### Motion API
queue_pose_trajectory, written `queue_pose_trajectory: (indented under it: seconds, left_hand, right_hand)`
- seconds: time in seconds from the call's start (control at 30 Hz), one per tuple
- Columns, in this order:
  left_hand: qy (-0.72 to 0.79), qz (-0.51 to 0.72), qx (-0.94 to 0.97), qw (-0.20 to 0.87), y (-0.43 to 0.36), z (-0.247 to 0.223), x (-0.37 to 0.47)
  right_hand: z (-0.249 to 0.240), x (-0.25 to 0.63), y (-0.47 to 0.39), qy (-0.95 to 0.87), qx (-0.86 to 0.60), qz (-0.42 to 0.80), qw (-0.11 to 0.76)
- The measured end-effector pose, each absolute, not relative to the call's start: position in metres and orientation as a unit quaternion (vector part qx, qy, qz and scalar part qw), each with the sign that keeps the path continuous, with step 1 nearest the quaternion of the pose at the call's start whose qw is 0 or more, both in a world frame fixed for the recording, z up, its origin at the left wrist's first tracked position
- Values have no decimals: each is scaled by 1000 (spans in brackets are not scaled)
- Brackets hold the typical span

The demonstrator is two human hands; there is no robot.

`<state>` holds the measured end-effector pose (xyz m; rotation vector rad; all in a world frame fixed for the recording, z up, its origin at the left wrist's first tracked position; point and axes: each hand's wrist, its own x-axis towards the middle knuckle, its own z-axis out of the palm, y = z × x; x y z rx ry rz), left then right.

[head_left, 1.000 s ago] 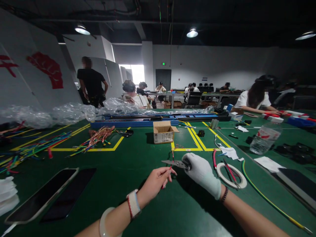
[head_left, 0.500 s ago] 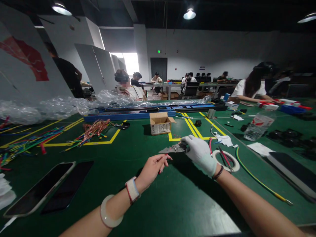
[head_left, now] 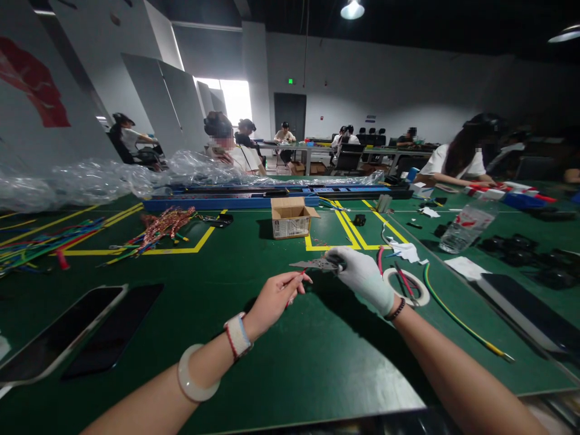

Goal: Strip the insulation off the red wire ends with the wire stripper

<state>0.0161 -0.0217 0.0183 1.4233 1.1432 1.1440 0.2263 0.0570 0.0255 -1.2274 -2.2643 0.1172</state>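
Pinching a red wire (head_left: 302, 273), the left hand (head_left: 275, 296) faces pliers (head_left: 312, 264), clasped in the right hand (head_left: 364, 279), at two o'clock; strands no longer show above, so work seems advanced.

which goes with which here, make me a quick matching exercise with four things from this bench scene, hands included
Column one
1. right hand
2. cardboard box
3. left hand
4. plastic bottle

Column two
A. ungloved, fingers pinched together
B. see-through, with red markings
C. white-gloved, gripping a metal tool
D. brown, open at the top

Right pairs: 1-C, 2-D, 3-A, 4-B
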Motion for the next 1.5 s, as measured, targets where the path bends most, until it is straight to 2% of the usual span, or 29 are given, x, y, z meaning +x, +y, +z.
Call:
queue_pose_trajectory:
  seconds: [0.3,0.57,0.73,0.87,0.97,1.03,1.13,1.3,1.4,1.5]
  left_hand:
    - [458,455,571,508,-21,8,13]
    - [455,440,581,511,-23,12,12]
    - [449,469,549,526,-25,14,12]
    - [421,537,498,534,-22,16,7]
    - [381,611,457,522,-18,22,-3]
    - [360,659,447,487,-15,27,-12]
    - [373,696,473,390,-13,33,-24]
    - [419,702,507,272,-12,32,-34]
    - [436,707,500,248,-10,28,-36]
    - [451,696,501,247,-9,26,-37]
  right_hand:
    - [10,225,55,-857,-397,28,328]
    - [18,225,52,-845,-398,-3,357]
    - [19,234,58,-786,-409,71,459]
    - [16,239,70,-710,-413,132,555]
    - [22,243,73,-662,-412,203,592]
    - [27,244,71,-646,-411,286,576]
    - [29,237,63,-636,-381,438,509]
    - [15,196,41,-562,-211,724,339]
    - [4,161,28,-522,-148,802,251]
    - [-6,134,28,-514,-110,827,199]
